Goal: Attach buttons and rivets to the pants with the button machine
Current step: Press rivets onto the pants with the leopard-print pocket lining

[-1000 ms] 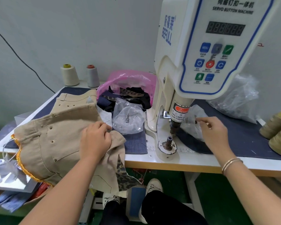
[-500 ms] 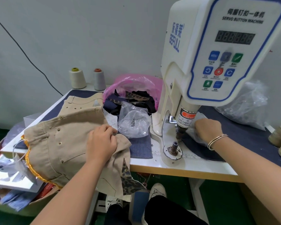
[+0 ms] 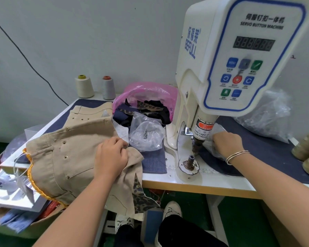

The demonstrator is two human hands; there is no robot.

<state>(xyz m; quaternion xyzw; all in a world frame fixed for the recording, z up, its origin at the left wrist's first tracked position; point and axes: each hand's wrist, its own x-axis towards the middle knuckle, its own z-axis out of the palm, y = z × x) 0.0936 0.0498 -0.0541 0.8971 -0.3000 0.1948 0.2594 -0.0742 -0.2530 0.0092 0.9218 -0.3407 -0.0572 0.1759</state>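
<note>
Hands point(image 3: 112, 154) gripping tan twill pants point(image 3: 64, 154), crinkled clear bag point(image 3: 210, 145)

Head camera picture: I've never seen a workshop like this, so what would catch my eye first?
The big white button machine with its blue-edged panel of coloured keys fills the upper right, its punch hanging over a small post on the table. At lower left a heap of tan pants dotted with metal rivets lies under the left hand. The right hand reaches into a clear plastic bag just right of the punch.
</note>
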